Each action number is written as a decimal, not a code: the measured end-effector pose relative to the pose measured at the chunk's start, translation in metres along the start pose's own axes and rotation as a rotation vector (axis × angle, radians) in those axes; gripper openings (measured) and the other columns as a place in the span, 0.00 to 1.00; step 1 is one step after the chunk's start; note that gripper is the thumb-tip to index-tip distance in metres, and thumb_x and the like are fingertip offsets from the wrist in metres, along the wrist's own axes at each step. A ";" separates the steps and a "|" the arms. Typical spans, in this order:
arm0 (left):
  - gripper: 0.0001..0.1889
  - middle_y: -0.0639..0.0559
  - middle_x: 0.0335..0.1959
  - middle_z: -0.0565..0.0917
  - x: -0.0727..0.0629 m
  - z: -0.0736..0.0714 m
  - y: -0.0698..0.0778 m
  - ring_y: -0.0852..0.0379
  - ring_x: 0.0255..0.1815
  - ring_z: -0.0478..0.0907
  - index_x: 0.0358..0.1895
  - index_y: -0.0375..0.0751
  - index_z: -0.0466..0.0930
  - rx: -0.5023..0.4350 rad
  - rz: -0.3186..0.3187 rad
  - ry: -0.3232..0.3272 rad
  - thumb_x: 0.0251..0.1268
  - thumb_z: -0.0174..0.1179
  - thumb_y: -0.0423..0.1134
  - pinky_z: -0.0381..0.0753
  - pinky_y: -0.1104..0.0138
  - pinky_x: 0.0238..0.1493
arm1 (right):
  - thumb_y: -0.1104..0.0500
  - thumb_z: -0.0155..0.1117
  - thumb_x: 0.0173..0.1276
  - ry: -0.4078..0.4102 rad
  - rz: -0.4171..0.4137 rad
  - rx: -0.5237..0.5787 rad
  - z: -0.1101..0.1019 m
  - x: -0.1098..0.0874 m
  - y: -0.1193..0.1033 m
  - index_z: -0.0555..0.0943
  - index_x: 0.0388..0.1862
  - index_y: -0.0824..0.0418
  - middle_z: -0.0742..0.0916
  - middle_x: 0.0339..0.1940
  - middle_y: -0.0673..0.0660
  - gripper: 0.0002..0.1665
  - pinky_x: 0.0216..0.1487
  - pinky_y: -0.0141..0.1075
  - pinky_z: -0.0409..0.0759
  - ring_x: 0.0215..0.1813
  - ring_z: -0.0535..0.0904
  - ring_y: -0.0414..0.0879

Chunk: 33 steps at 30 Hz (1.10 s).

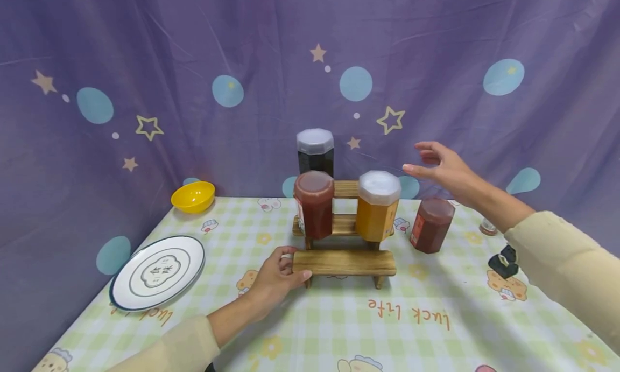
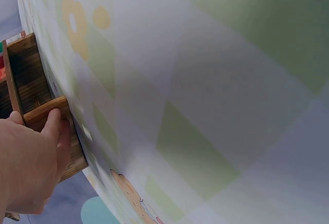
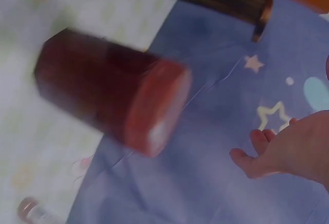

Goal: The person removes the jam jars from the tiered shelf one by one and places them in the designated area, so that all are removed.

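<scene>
My left hand (image 1: 268, 286) grips the left end of the lowest step of a wooden tiered rack (image 1: 345, 262), thumb at the front edge. The left wrist view shows its fingers around the step's end (image 2: 61, 103). On the middle step stand a red-brown jar (image 1: 314, 210) and, to its right, an amber jar (image 1: 378, 213) with a whitish lid. A dark jar (image 1: 316, 159) rises behind them at the top step. Raised in the air right of the rack, my right hand (image 1: 443, 170) holds nothing, its fingers relaxed. Another red-brown jar (image 1: 432, 229) stands on the table below it.
At the left lie a white plate (image 1: 194, 253) with a dark rim and a yellow bowl (image 1: 194, 198) farther back. A small bottle (image 1: 488, 227) and a small black object (image 1: 504, 262) are at the right, near the right sleeve. A purple curtain (image 1: 271, 49) hangs behind the table.
</scene>
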<state>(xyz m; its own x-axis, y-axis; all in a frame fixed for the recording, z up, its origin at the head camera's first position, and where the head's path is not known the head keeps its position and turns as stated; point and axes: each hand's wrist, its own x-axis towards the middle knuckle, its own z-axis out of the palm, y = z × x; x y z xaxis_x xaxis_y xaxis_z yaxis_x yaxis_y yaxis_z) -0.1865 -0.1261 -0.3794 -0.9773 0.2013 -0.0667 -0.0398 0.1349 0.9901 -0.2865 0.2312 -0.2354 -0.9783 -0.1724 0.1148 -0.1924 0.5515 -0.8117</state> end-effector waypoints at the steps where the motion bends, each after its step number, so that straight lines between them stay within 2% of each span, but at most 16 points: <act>1: 0.35 0.36 0.54 0.75 0.000 0.000 0.000 0.49 0.45 0.81 0.67 0.33 0.56 -0.001 0.000 0.000 0.61 0.66 0.33 0.82 0.60 0.50 | 0.41 0.67 0.63 -0.002 -0.009 0.004 0.002 0.001 -0.005 0.54 0.76 0.57 0.61 0.75 0.64 0.51 0.69 0.61 0.58 0.74 0.54 0.60; 9: 0.35 0.37 0.54 0.75 0.000 -0.001 0.002 0.48 0.45 0.81 0.68 0.34 0.56 0.009 0.000 0.004 0.61 0.66 0.34 0.82 0.61 0.50 | 0.43 0.68 0.62 -0.039 -0.103 0.020 0.015 0.007 -0.052 0.57 0.75 0.56 0.64 0.74 0.61 0.48 0.70 0.57 0.60 0.73 0.58 0.56; 16: 0.35 0.38 0.51 0.76 0.001 -0.002 0.000 0.48 0.43 0.81 0.67 0.34 0.57 0.010 -0.002 0.000 0.60 0.66 0.35 0.82 0.61 0.50 | 0.43 0.69 0.62 -0.109 -0.129 0.009 0.027 0.021 -0.083 0.56 0.76 0.53 0.65 0.73 0.61 0.49 0.70 0.54 0.61 0.72 0.61 0.55; 24: 0.35 0.37 0.50 0.76 0.002 0.000 0.000 0.51 0.42 0.81 0.67 0.33 0.57 0.002 0.001 0.004 0.60 0.66 0.33 0.83 0.61 0.49 | 0.43 0.70 0.60 -0.171 -0.140 -0.013 0.040 0.036 -0.102 0.55 0.77 0.49 0.66 0.72 0.60 0.51 0.69 0.52 0.64 0.72 0.62 0.54; 30: 0.35 0.37 0.51 0.75 0.002 -0.001 0.000 0.51 0.41 0.81 0.67 0.34 0.57 -0.004 -0.007 0.006 0.60 0.66 0.32 0.82 0.61 0.50 | 0.42 0.71 0.59 -0.177 -0.170 -0.063 0.050 0.049 -0.110 0.53 0.77 0.50 0.66 0.73 0.58 0.53 0.68 0.51 0.65 0.72 0.62 0.54; 33: 0.35 0.37 0.51 0.75 0.001 -0.001 0.000 0.49 0.42 0.81 0.67 0.34 0.56 -0.007 -0.006 0.002 0.60 0.66 0.31 0.82 0.61 0.50 | 0.42 0.71 0.59 -0.205 -0.179 -0.070 0.057 0.053 -0.112 0.52 0.78 0.50 0.67 0.72 0.59 0.54 0.68 0.51 0.67 0.71 0.63 0.54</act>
<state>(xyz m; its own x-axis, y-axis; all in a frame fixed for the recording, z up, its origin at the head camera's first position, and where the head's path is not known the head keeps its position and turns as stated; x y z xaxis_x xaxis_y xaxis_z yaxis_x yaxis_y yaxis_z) -0.1881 -0.1265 -0.3790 -0.9774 0.1985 -0.0722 -0.0468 0.1295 0.9905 -0.3124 0.1143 -0.1709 -0.8937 -0.4300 0.1283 -0.3725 0.5514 -0.7465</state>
